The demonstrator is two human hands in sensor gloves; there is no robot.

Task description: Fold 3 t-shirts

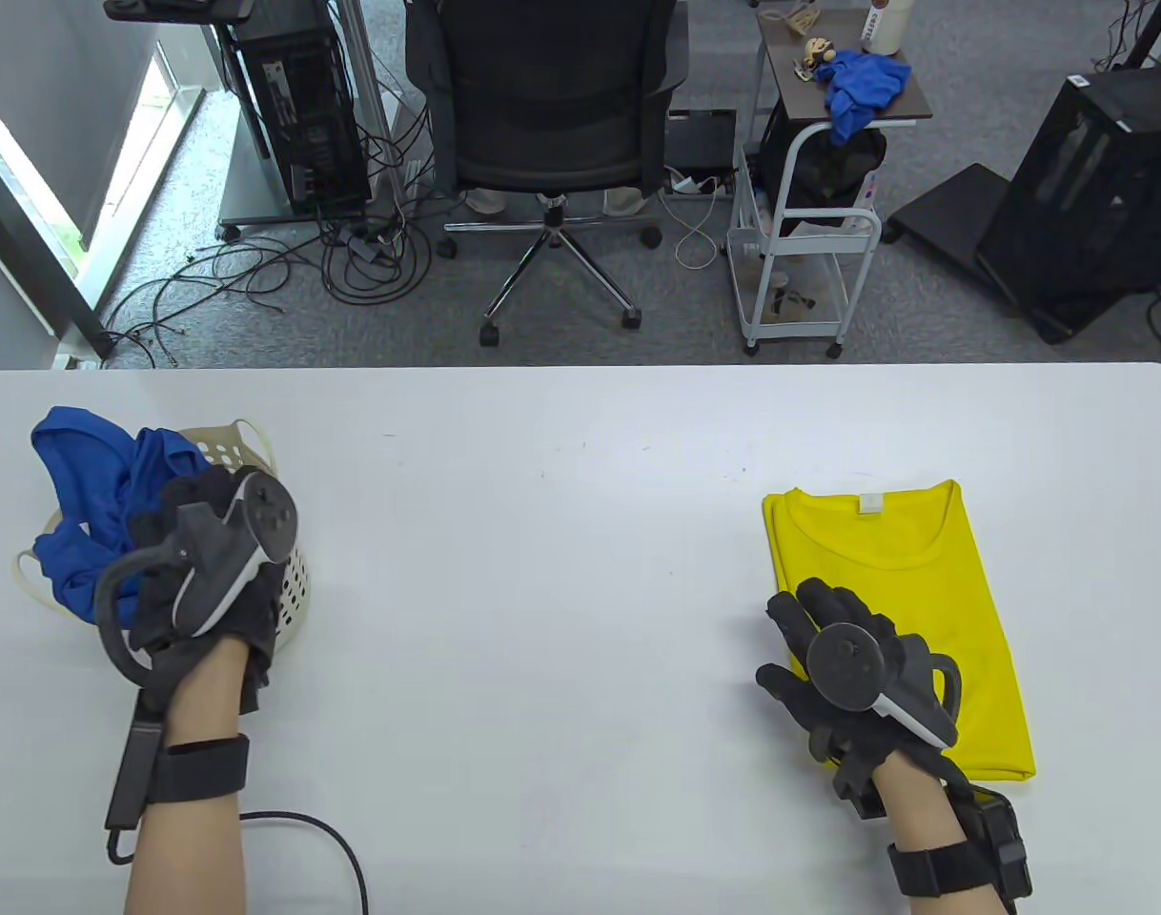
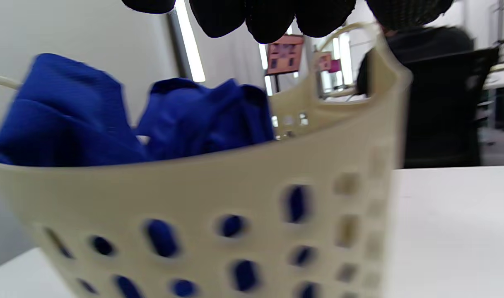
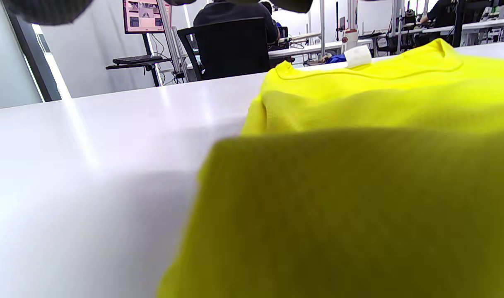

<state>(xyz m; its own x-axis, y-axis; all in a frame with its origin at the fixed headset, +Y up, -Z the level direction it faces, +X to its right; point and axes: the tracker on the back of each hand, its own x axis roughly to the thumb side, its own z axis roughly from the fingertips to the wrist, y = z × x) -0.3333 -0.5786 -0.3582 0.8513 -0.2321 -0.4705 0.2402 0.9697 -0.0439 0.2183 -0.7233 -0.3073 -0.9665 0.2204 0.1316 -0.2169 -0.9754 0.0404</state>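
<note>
1. In the table view, I am watching the left hand [image 1: 204,572] hovering over the cream basket [image 1: 290,581] near the tabletop's left edge. Blue t-shirts [image 1: 85,496] are bunching up out of the basket. The fingers are curling down toward the cloth, but I cannot tell whether the grip is holding any of it. I judge it is reaching for the next shirt to fold.
2. In the same view, the right hand [image 1: 852,667] is lying flat, fingers spread, on the left side of the folded yellow t-shirt [image 1: 909,581] near the tabletop's right edge. The grip is wide and holding nothing; I take it to be pressing the fold down so it keeps its shape.
3. In the left wrist view, the fingertips [image 2: 272,18] are hanging above the basket's rim [image 2: 194,165], apart from the blue cloth [image 2: 131,120]. The view is blurring.
4. In the right wrist view, the yellow shirt [image 3: 359,165] is filling the foreground, its collar label [image 3: 357,56] facing up on the white tabletop [image 3: 90,145].
</note>
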